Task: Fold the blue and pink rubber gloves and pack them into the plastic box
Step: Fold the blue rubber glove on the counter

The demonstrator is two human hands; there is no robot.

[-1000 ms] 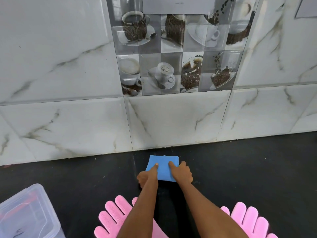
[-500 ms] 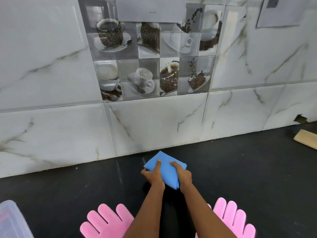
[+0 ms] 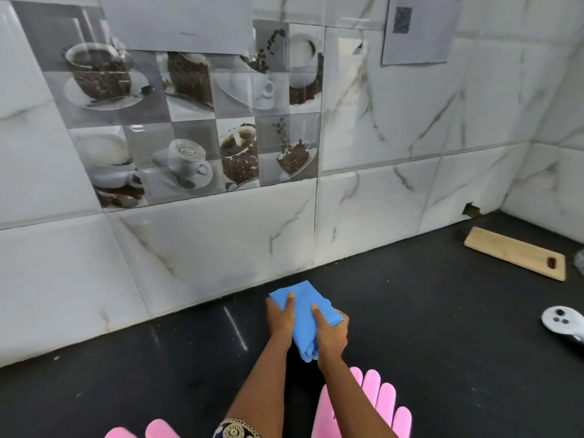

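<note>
A folded blue glove point(image 3: 305, 314) sits between both hands, low over the black counter near the wall. My left hand point(image 3: 280, 317) grips its left edge, thumb on top. My right hand point(image 3: 331, 333) grips its right side, thumb across the top. One pink glove point(image 3: 384, 403) lies flat on the counter under my right forearm, fingers pointing away from me. Fingertips of another pink glove point(image 3: 158, 429) show at the bottom edge. The plastic box is out of view.
A marble-tiled wall point(image 3: 221, 248) rises just behind the blue glove. A wooden board point(image 3: 515, 252) lies at the back right by the corner. A white controller-like device point(image 3: 564, 320) rests at the right edge. The black counter point(image 3: 442, 343) stretches between them.
The view has swung right, so the plastic box left the frame and the board and white device appeared. The blue glove has turned clockwise, and both hands now grip its sides.
</note>
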